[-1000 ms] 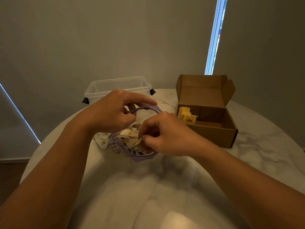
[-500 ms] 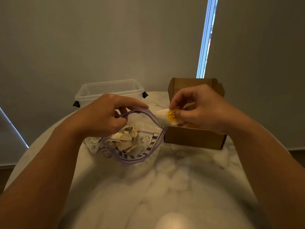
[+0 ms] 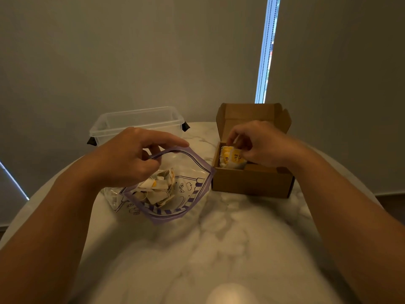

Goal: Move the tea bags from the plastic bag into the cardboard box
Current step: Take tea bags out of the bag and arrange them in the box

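While the left hand grips the plastic bag by its rim, the right hand pinches a tea bag, which sits just below its fingertips inside the cardboard box.

tea bag labels, dark print, illegible

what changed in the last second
The right hand pinched a tea bag out of the bag, carried it right and is lowering it into the left end of the box. The left hand still holds the bag's rim open; bag, box and tub have not moved.
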Demonstrator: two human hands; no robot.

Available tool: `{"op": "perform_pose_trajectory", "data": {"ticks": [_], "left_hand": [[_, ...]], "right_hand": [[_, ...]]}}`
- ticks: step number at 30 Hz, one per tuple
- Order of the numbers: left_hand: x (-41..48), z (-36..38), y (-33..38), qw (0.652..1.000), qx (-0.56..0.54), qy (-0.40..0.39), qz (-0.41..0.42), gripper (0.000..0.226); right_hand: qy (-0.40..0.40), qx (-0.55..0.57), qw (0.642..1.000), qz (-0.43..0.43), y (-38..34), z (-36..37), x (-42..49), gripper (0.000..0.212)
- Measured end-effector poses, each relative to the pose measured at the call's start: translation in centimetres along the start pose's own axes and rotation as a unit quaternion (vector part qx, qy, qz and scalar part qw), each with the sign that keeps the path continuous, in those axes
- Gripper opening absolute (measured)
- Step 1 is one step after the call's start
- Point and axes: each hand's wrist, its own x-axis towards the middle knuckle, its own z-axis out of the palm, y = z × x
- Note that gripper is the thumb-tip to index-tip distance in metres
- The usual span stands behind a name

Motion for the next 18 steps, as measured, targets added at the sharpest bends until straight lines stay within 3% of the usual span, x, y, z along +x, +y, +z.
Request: {"op": "perform_pose_trajectory", "data": {"ticks": [5,18], "left_hand": [[0.0,-0.1,-0.1,1.000,-0.007,-0.001,-0.003,0.062],[-0.1,-0.2,0.4,1.000,0.000,0.001,0.002,0.063]], "right_hand": [[-0.044,-0.036,0.998,-0.006,0.2,1.6,1.9,0.038],[-0.012,-0.113,0.994,0.006,0.6,3.4,3.0,0.034]]}}
